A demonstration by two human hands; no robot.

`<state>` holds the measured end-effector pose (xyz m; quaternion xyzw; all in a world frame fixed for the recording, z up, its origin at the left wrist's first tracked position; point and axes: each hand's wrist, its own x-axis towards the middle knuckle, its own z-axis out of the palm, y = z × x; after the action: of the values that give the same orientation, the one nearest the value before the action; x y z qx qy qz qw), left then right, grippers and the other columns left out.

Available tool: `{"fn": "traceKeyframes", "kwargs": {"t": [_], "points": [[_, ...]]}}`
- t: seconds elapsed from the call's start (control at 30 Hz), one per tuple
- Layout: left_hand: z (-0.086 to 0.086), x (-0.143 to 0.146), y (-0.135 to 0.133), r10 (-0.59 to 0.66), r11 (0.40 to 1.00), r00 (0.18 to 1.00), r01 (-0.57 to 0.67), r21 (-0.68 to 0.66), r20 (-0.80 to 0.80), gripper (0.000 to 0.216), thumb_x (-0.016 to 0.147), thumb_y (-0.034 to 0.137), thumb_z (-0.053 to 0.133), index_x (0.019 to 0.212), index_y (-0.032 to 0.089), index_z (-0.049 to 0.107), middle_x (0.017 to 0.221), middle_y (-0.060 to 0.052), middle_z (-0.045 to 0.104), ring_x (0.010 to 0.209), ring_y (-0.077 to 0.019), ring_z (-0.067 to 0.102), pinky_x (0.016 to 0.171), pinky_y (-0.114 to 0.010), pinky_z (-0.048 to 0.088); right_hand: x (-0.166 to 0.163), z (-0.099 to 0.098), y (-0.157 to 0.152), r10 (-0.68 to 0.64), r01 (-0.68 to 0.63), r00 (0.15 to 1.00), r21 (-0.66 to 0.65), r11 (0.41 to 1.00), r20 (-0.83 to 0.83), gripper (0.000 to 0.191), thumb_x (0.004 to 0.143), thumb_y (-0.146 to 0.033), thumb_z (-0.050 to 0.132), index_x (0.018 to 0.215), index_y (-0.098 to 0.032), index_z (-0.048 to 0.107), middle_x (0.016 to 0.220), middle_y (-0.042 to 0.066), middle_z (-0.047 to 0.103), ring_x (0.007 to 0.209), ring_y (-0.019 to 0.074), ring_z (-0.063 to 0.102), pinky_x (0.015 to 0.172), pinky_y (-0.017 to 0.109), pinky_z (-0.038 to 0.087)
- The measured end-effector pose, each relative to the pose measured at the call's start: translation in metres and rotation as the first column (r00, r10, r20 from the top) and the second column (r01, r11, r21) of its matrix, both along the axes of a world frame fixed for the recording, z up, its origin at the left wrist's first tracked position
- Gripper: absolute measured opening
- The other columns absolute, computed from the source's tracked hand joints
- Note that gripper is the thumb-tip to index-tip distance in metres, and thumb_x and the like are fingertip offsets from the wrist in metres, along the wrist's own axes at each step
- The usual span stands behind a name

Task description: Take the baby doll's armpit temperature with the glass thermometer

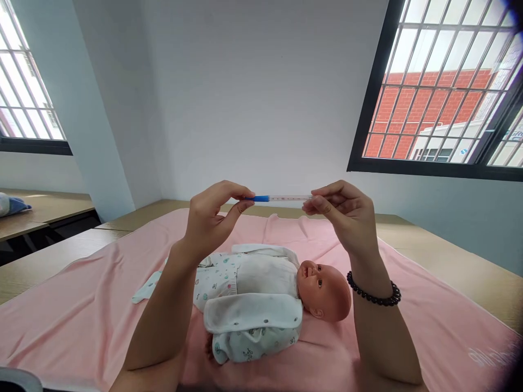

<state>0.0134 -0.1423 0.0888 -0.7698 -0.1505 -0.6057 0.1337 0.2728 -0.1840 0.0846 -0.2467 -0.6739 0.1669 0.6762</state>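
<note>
A thin clear glass thermometer (288, 198) with a blue end is held level in the air, between both hands. My left hand (214, 215) pinches its blue end with thumb and fingertips. At the clear end, the thumb and fingers of my right hand (347, 215) are closed around the tube and hide its tip. Below the hands a baby doll (330, 291) lies on its back, head to the right. It wears white printed clothes, and the jacket (255, 313) is opened out at the front over a white undershirt (267, 276).
A pink blanket (93, 305) with folds lies under the doll on a wooden table (441, 253). Behind it is a pale wall, with a barred window (433, 98) at right and another at left. A blue and white cloth item (14, 205) rests on the left table.
</note>
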Motion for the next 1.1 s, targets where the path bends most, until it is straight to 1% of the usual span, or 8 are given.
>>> {"fn": "traceKeyframes", "kwargs": {"t": [0.17,0.3,0.4,0.5,0.63,0.8,0.93,1.1], "points": [[-0.007,0.011,0.005,-0.061,0.993,0.998,0.058,-0.101,-0.027,0.011,0.095,0.026,0.069,0.105,0.021,0.067,0.097,-0.003,0.074,0.087,-0.0161,0.071,0.083,-0.032,0.06,-0.01,-0.002,0.01,0.182,-0.184,0.983,-0.08,0.98,-0.029,0.037,0.084,-0.042,0.081,0.114,-0.025,0.067,0.093,0.001,0.076,0.088,0.0179,0.074,0.088,0.038,0.064],[-0.016,0.027,-0.002,-0.095,0.987,0.963,0.059,-0.148,-0.253,0.026,0.091,0.026,0.074,0.113,0.021,0.061,0.095,-0.003,0.074,0.084,-0.0157,0.071,0.077,-0.029,0.058,-0.025,-0.005,0.007,0.216,-0.208,0.975,-0.122,0.97,0.059,0.02,0.09,-0.039,0.074,0.101,-0.023,0.07,0.087,0.0,0.071,0.08,0.0147,0.069,0.08,0.032,0.061],[-0.021,0.035,-0.011,-0.104,0.967,0.935,0.016,-0.254,-0.339,0.024,0.096,0.025,0.068,0.116,0.022,0.055,0.097,-0.001,0.073,0.086,-0.0157,0.071,0.073,-0.027,0.055,-0.033,-0.007,-0.006,0.132,-0.105,0.972,-0.146,0.984,0.193,0.017,0.095,-0.039,0.068,0.098,-0.023,0.064,0.088,0.001,0.067,0.083,0.0155,0.067,0.076,0.032,0.058],[-0.022,0.035,-0.02,-0.095,0.945,0.902,-0.05,-0.322,-0.421,0.034,0.099,0.032,0.064,0.13,0.024,0.05,0.101,-0.002,0.073,0.089,-0.0175,0.071,0.075,-0.03,0.055,-0.033,-0.008,-0.017,-0.115,0.123,0.95,-0.007,0.992,0.29,0.014,0.1,-0.036,0.06,0.099,-0.023,0.057,0.091,0.001,0.063,0.082,0.0147,0.063,0.075,0.031,0.053],[-0.018,0.029,-0.025,0.058,0.956,0.876,-0.186,-0.225,-0.479,0.043,0.098,0.041,0.064,0.135,0.025,0.049,0.102,-0.003,0.072,0.091,-0.0197,0.069,0.076,-0.032,0.053,-0.021,-0.006,-0.019,-0.197,0.217,0.88,0.004,0.976,0.433,0.013,0.105,-0.037,0.049,0.103,-0.024,0.048,0.087,0.0,0.063,0.077,0.0148,0.06,0.069,0.031,0.047],[-0.016,0.024,-0.023,0.118,0.98,0.961,-0.153,-0.125,-0.252,0.048,0.099,0.035,0.064,0.14,0.026,0.042,0.109,-0.004,0.07,0.097,-0.0183,0.068,0.082,-0.032,0.055,-0.007,-0.005,-0.013,-0.147,0.267,0.706,-0.068,0.961,0.693,0.013,0.107,-0.036,0.042,0.104,-0.026,0.05,0.079,-0.002,0.061,0.071,0.0152,0.056,0.062,0.031,0.04],[-0.015,0.026,-0.019,0.234,0.971,0.931,-0.236,0.029,-0.278,0.038,0.101,0.027,0.06,0.137,0.026,0.049,0.111,-0.006,0.068,0.095,-0.0186,0.066,0.077,-0.031,0.054,-0.007,-0.003,-0.012,-0.181,0.248,0.756,-0.02,0.969,0.629,0.014,0.107,-0.035,0.044,0.106,-0.026,0.055,0.081,-0.002,0.06,0.07,0.0141,0.053,0.062,0.03,0.041],[-0.014,0.026,-0.015,0.416,0.908,0.886,-0.396,0.134,-0.206,0.014,0.102,0.025,0.058,0.11,0.021,0.068,0.09,-0.004,0.066,0.079,-0.0169,0.06,0.062,-0.028,0.045,-0.004,-0.001,-0.015,-0.152,0.216,0.757,-0.023,0.976,0.636,0.015,0.103,-0.035,0.052,0.103,-0.025,0.062,0.081,-0.001,0.062,0.071,0.0139,0.053,0.064,0.03,0.044]]}}
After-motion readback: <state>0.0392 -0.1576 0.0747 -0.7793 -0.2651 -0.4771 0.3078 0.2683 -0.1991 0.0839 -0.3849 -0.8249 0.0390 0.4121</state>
